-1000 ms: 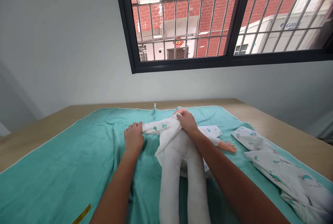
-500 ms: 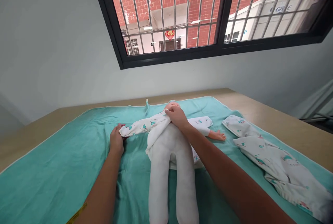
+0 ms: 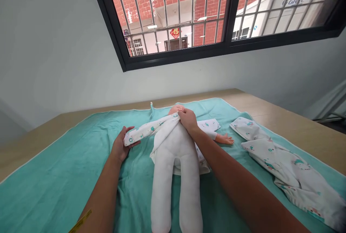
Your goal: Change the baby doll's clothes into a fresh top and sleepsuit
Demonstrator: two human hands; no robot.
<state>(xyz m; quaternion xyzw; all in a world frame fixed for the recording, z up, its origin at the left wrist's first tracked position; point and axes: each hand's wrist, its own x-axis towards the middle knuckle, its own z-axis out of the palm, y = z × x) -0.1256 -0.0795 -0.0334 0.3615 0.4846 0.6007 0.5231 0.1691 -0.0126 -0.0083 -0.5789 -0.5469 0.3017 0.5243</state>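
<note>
A soft-bodied baby doll (image 3: 177,139) lies on its back, its white legs toward me and its head mostly hidden behind my right hand. A white baby shirt (image 3: 155,127) with small green prints is partly on it. My right hand (image 3: 188,119) pinches the shirt's edge near the doll's neck. At the left, my left hand (image 3: 120,144) cups the end of the stretched-out sleeve, thumb above and fingers beneath. The doll's other hand (image 3: 225,139) lies bare on the right, beside the shirt's second sleeve (image 3: 209,124).
A green cloth (image 3: 67,175) covers most of the wooden table (image 3: 275,124). Printed baby pants (image 3: 286,168) lie crumpled on it at the right. Behind the table stand a pale wall and a barred window (image 3: 173,51) with a dark frame.
My right hand has moved slightly up and right with the shirt's edge, drawing it tauter. My left hand's fingers have spread more around the sleeve end.
</note>
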